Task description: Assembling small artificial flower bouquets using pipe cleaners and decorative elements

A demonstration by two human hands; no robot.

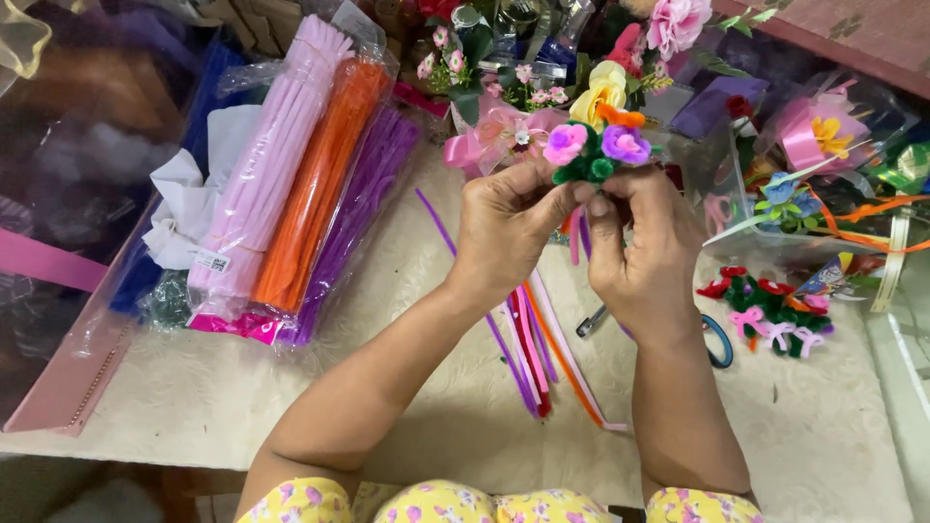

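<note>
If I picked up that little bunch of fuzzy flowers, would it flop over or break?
Probably not: the fuzzy flower bunch stands upright between the left hand and right hand, so its stems seem stiff. It looks light and soft, likelier to bend than break.

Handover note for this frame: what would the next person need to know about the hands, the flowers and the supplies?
Left hand and right hand: together they pinch a small pipe-cleaner bouquet held above the table.
Loose pipe cleaners lie under the hands; bagged packs sit to the left.
Done: pink, purple and orange blooms with green are bunched; finished small flowers lie to the right.
Left: stems look unbound.
</note>
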